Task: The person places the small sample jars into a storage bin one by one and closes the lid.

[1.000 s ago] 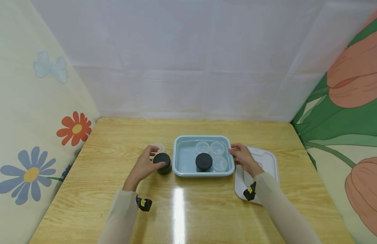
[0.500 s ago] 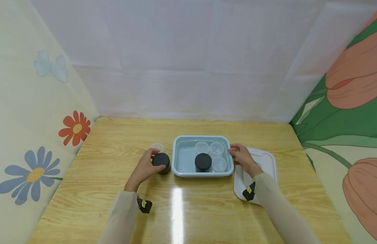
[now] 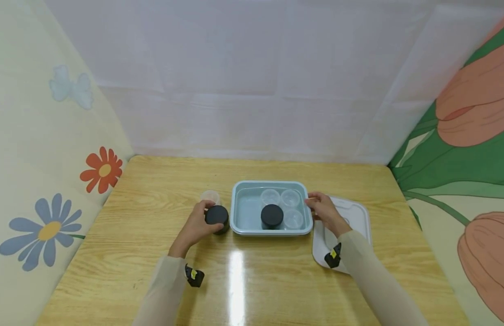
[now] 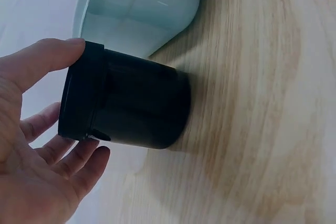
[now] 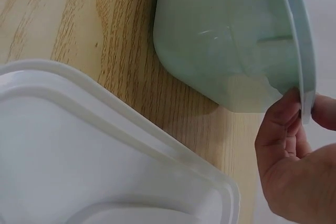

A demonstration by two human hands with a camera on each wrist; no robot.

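In the head view my left hand (image 3: 198, 225) holds a black lidded jar (image 3: 217, 218) just left of a pale blue tub (image 3: 244, 208). The left wrist view shows the thumb on one edge of the jar's lid (image 4: 81, 95) and fingers on the opposite side. The jar's base sits at the tabletop. My right hand (image 3: 323, 210) pinches the tub's right rim (image 5: 304, 66) between thumb and fingers. Inside the tub stand another black jar (image 3: 272, 216) and several clear cups (image 3: 293, 219), grouped toward the right.
A white lid (image 3: 357, 217) lies right of the tub, partly under my right forearm. One clear cup (image 3: 210, 196) stands behind the held jar. A wood-grain table (image 3: 162, 181) carries everything, with a white cloth (image 3: 235, 117) hanging at its back edge.
My left hand and the black jar have shifted very slightly, and the clear cup behind shows a little more. The right hand keeps its grip on the tub's rim.
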